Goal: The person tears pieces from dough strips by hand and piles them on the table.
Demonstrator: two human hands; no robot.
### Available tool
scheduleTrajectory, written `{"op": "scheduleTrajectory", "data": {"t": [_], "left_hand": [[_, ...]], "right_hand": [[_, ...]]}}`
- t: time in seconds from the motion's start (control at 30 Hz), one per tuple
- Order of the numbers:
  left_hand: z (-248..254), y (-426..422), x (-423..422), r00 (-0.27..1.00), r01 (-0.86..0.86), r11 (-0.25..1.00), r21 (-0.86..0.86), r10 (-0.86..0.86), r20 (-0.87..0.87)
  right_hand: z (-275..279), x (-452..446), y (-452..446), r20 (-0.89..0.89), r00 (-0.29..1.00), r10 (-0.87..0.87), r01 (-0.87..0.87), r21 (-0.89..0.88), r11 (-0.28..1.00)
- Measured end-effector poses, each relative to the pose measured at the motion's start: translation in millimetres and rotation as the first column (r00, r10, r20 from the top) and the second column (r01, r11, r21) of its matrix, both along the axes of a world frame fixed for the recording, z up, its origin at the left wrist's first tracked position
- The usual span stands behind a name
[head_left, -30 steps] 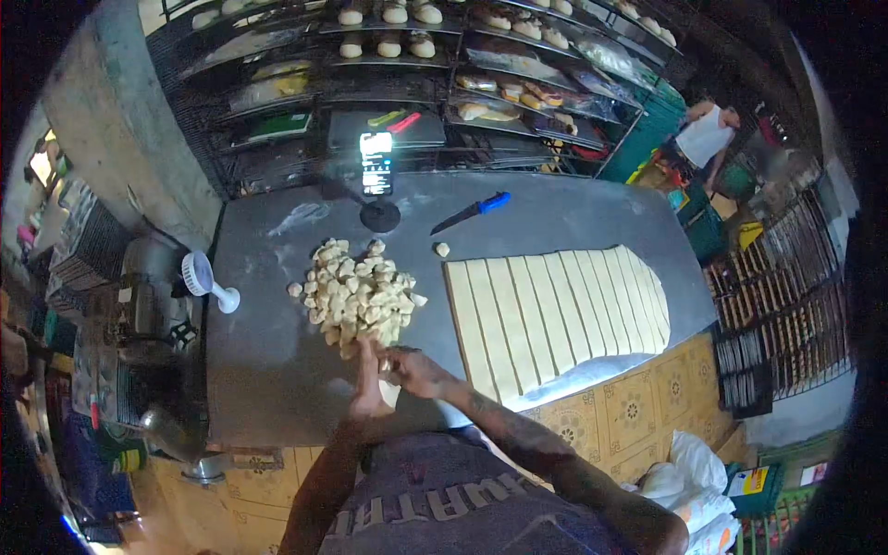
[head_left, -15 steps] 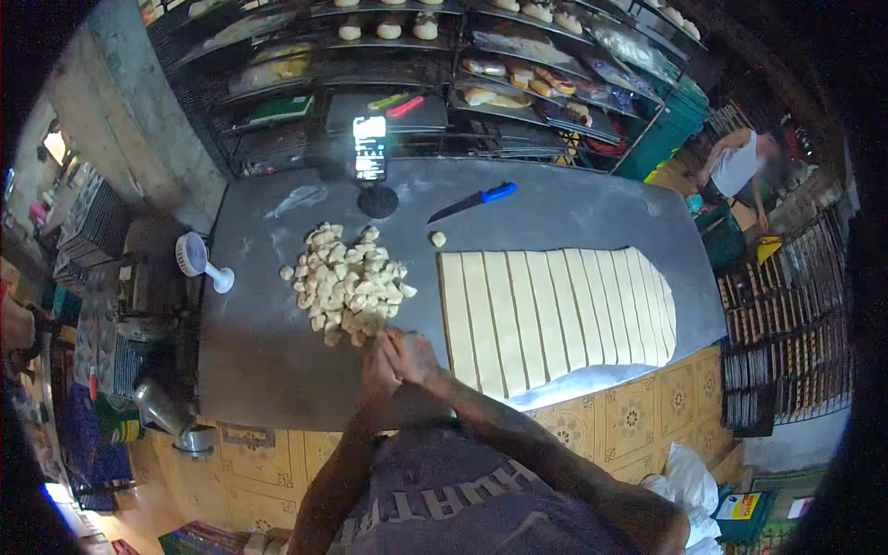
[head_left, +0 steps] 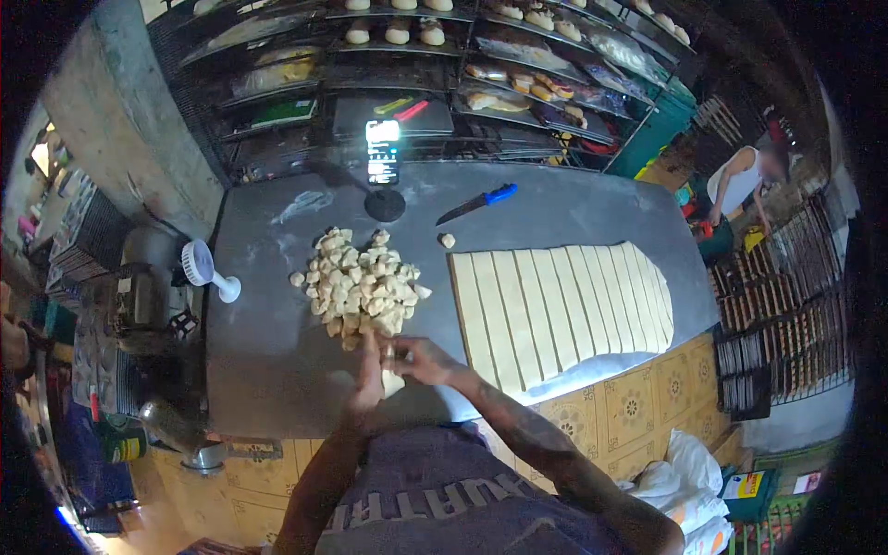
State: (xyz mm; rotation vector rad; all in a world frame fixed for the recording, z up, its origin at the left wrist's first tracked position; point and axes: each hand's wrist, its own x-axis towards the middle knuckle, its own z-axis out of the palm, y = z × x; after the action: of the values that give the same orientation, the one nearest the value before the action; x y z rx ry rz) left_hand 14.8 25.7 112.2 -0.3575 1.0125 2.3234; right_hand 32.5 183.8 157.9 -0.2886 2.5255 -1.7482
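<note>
My two hands meet at the near side of the dark table, just below a heap of small cut dough pieces (head_left: 365, 282). A pale strip of dough (head_left: 392, 383) shows between them, its upper part hidden by my fingers. My left hand (head_left: 369, 375) is closed along the left of this strip. From the right, my right hand (head_left: 424, 361) grips it with bent fingers. To the right lies a flat sheet of dough (head_left: 564, 310) cut into several long strips. One lone dough piece (head_left: 448, 240) sits above the sheet's left corner.
A blue-handled knife (head_left: 477, 204) lies toward the table's back. Near it a lit phone (head_left: 382, 153) stands on a round base. A small white fan (head_left: 209, 270) is at the left edge. Racks with bread (head_left: 398, 32) rise behind. Another person (head_left: 738, 180) is at the far right.
My hands have drawn slightly apart, and a strip of dough now shows between them. The whole view has shifted a little. The other person's arm has moved.
</note>
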Motion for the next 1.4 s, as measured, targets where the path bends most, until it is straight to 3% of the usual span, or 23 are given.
{"op": "scheduleTrajectory", "data": {"t": [0.13,0.23,0.4,0.43,0.47,0.5,0.53,0.57,0.6,0.63,0.67,0.7,0.77,0.83,0.93,1.03,1.07,1.1,1.23,1.27,1.3,1.33,1.4], "left_hand": [[-92.7,20.0,-3.0,0.992,-0.109,0.987,-0.118,0.116,0.051],[-104.0,38.5,8.2,1.000,0.017,0.938,-0.347,-0.023,-0.011],[-85.4,50.3,34.0,0.929,0.231,0.525,-0.820,-0.368,0.026],[-138.6,42.6,37.0,0.931,0.230,0.522,-0.821,-0.365,0.028],[-193.0,54.6,24.5,0.957,0.199,0.868,-0.455,-0.272,-0.101],[-245.1,53.8,5.9,0.976,0.136,0.990,0.032,-0.128,-0.173],[-294.7,45.9,6.5,0.987,0.057,0.855,0.515,0.030,-0.159],[-255.4,46.9,12.6,0.988,0.055,0.855,0.515,0.028,-0.152],[-215.7,66.1,-3.9,0.804,-0.129,0.991,-0.020,0.093,-0.587],[-174.2,63.4,-2.9,0.482,-0.502,0.766,-0.401,-0.137,-0.865],[-133.4,60.3,-5.1,0.194,-0.862,0.312,-0.400,-0.526,-0.828],[-130.6,49.0,-5.0,0.181,-0.862,0.322,-0.391,-0.526,-0.831],[-123.5,28.8,-0.5,0.523,-0.556,0.491,-0.671,-0.421,-0.741],[-108.2,13.0,0.3,0.787,-0.140,0.651,-0.746,-0.384,-0.483],[-76.0,-14.1,-0.7,0.883,0.440,0.774,-0.456,-0.465,0.063],[-6.1,-5.4,8.6,0.972,0.228,0.944,-0.237,-0.207,0.111],[5.0,2.8,11.2,0.984,0.098,0.987,-0.127,-0.077,0.160],[-6.9,7.5,15.5,0.983,0.096,0.988,-0.122,-0.075,0.168],[-133.0,7.2,18.3,0.983,-0.085,0.984,0.158,0.058,0.172],[-176.7,2.0,27.3,0.977,0.140,0.967,-0.213,-0.170,-0.129],[-208.9,2.8,31.0,0.826,0.216,0.778,-0.590,-0.468,-0.314],[-223.5,9.1,31.3,0.571,0.125,0.471,-0.873,-0.754,-0.326],[-150.5,47.4,42.2,0.581,0.024,0.542,-0.840,-0.692,-0.429]], "right_hand": [[0.1,8.2,9.9,0.000,0.994,0.112,-0.112,0.076,0.991],[14.9,16.4,24.5,0.234,0.965,-0.116,0.115,0.019,0.993],[-39.0,26.5,37.0,0.144,0.985,-0.095,0.044,0.320,0.946],[-50.5,25.4,36.0,0.031,0.997,-0.066,0.047,0.413,0.909],[-62.4,23.8,34.3,-0.082,0.996,-0.029,0.066,0.501,0.863],[-61.9,20.1,31.6,-0.193,0.981,0.018,0.100,0.582,0.807],[-62.1,16.5,30.0,-0.192,0.981,0.016,0.101,0.583,0.806],[-53.8,10.5,28.7,-0.150,0.988,-0.033,0.111,0.553,0.826],[-46.3,-1.6,27.0,-0.117,0.990,-0.081,0.130,0.523,0.842],[-40.9,-10.4,22.4,-0.086,0.987,-0.134,0.159,0.490,0.857],[-41.4,-14.1,17.9,-0.100,0.984,-0.145,0.175,0.488,0.855],[-46.8,-20.6,16.6,-0.054,0.983,-0.177,0.182,0.460,0.869],[-59.9,-30.0,17.6,0.052,0.971,-0.234,0.193,0.406,0.893],[-78.1,-47.5,29.7,-0.074,0.969,-0.237,0.247,0.409,0.878],[-78.7,-52.4,34.6,-0.313,0.924,-0.219,0.335,0.387,0.859],[-18.9,-5.9,12.9,-0.330,0.933,-0.141,0.237,0.270,0.933],[-14.6,7.6,4.0,-0.105,0.994,0.026,-0.004,0.204,0.979],[-15.6,20.9,0.7,0.115,0.969,0.217,-0.226,0.077,0.971],[-47.9,28.4,16.6,0.271,0.961,0.052,-0.059,0.018,0.998],[-41.5,34.2,18.3,0.278,0.959,0.056,-0.060,0.006,0.998],[-22.1,35.4,21.7,0.351,0.936,0.034,-0.062,0.067,0.996],[-1.5,34.9,26.3,0.420,0.908,0.006,-0.067,0.130,0.989],[-7.6,40.1,36.9,0.489,0.872,-0.019,-0.087,0.191,0.978]]}}
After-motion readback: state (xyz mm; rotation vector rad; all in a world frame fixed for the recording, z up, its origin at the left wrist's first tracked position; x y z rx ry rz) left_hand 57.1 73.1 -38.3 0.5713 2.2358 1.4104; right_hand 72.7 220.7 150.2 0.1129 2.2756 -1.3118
